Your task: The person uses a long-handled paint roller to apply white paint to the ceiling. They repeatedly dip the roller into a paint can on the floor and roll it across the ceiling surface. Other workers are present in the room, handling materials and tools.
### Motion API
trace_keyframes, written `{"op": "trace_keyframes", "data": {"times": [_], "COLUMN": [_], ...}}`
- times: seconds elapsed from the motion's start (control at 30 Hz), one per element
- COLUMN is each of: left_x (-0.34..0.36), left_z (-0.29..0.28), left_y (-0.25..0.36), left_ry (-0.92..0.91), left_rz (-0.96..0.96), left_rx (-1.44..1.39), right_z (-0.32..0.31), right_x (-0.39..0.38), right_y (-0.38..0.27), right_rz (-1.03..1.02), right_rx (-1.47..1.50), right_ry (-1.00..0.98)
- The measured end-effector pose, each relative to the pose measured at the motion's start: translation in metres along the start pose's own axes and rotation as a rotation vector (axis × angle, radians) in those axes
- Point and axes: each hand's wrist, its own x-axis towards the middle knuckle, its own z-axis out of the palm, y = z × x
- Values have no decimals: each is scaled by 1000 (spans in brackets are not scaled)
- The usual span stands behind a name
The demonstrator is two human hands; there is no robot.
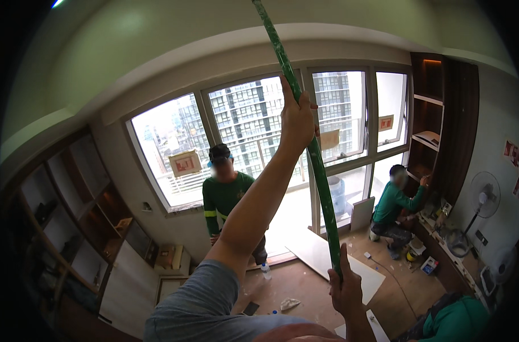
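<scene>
1. Left arm raised high, elbow nearly straight, grey sleeve at the shoulder; left hand point(296, 117) closed in a grip overhead.
2. Right hand point(346, 290) low, fingers wrapped, thumb up.

A long green pole point(305, 122), paint-flecked and pale-speckled, rises steeply from lower right toward the ceiling at upper centre, its top running out of view; straight and slender, it tilts leftward as it climbs, crossing the bright window panes behind; its lower end sits hidden.
</scene>
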Motion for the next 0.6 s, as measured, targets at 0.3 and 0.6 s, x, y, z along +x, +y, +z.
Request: {"op": "trace_keyframes", "data": {"times": [0.3, 0.6], "left_x": [99, 129], "left_z": [-20, -15], "left_y": [77, 95], "left_ry": [-36, -37], "left_rz": [76, 106], "left_rx": [-82, -55], "right_z": [-44, -64], "right_x": [84, 100], "right_y": [-111, -129], "right_rz": [-164, -189], "right_rx": [26, -33], "right_ry": [73, 85]}}
